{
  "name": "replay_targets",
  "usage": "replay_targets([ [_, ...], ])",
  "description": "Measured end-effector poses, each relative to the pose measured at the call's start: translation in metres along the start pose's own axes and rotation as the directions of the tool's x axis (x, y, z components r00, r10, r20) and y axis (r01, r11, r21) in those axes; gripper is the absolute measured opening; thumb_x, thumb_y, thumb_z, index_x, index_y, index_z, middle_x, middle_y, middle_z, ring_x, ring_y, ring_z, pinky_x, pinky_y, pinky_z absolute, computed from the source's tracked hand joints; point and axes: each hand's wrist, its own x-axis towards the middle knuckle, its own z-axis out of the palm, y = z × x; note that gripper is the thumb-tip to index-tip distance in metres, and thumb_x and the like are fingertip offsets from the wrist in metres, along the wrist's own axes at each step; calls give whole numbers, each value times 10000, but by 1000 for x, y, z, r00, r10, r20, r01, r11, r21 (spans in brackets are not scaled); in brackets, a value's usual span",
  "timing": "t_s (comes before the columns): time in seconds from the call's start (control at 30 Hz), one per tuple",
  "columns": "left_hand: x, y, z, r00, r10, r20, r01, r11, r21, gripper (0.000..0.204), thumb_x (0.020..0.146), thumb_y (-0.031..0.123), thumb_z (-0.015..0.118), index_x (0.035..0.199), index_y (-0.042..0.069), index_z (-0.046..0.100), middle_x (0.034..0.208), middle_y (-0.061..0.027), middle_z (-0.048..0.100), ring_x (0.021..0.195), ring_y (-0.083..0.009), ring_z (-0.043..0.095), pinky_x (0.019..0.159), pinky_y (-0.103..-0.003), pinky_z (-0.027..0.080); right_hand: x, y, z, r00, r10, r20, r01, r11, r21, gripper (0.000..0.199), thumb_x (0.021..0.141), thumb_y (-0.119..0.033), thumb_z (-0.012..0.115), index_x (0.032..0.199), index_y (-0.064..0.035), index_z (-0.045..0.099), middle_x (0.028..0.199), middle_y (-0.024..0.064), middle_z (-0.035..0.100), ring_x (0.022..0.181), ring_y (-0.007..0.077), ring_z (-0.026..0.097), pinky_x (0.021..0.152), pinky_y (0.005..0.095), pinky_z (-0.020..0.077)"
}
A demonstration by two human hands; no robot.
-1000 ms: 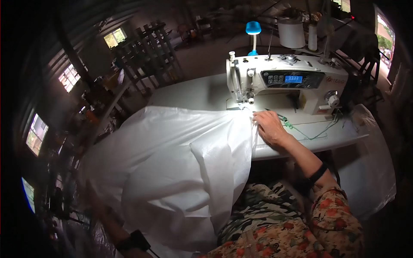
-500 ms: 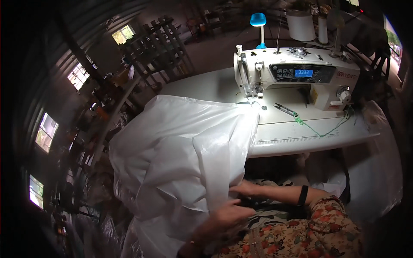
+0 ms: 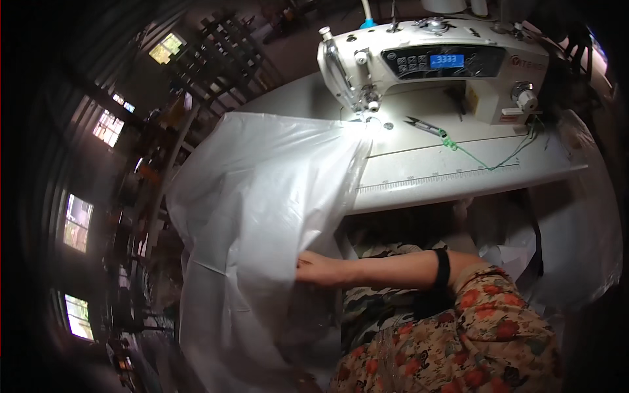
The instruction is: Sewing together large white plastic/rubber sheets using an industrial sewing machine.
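Observation:
A large white translucent sheet [image 3: 262,196] lies with one corner under the needle of a white sewing machine [image 3: 458,72] and hangs off the table's left front edge toward the floor. My right hand [image 3: 318,268], on a forearm with a black band, reaches left below the table edge and grips a fold of the hanging sheet. My left hand is hidden, probably behind the sheet low down. My lap in patterned cloth shows beneath the arm.
The white sewing table [image 3: 458,177] has a printed ruler along its front edge. Small thread snips [image 3: 422,126] and loose green thread [image 3: 498,160] lie right of the needle. More white sheeting [image 3: 583,229] hangs at the table's right end. Racks and windows stand at far left.
My right hand left the tabletop by the needle, dropped below the table edge and moved left onto the hanging sheet. The view has tilted down and closer.

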Motion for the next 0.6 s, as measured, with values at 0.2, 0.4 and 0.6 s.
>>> replay_targets([
  [0.2,11,65,-36,945,316,-79,-293,931,219,536,893,272,697,1299,30,445,1239,-146,530,1138,-300,520,961,-409,406,-76,52,-70,818,574,-34,-457,612,-646,521,856,-469,668,1055,11,701,1024,199,701,951,261,670,820,393,512],
  [0.4,28,146,-95,603,784,-148,-532,534,658,640,883,309,710,1341,4,383,1301,-168,468,1179,-331,475,999,-428,373,-45,77,-64,817,24,-576,-544,366,-755,764,754,-489,743,1273,11,490,1165,276,590,1070,390,601,941,421,480],
  [0.6,32,225,-172,144,989,-47,-280,86,956,746,873,347,723,1382,-22,321,1362,-190,407,1220,-361,429,1036,-447,340,15,154,-75,696,-424,-580,-92,748,-657,661,735,-237,752,1291,-4,481,1254,243,566,1151,413,559,973,445,460],
])
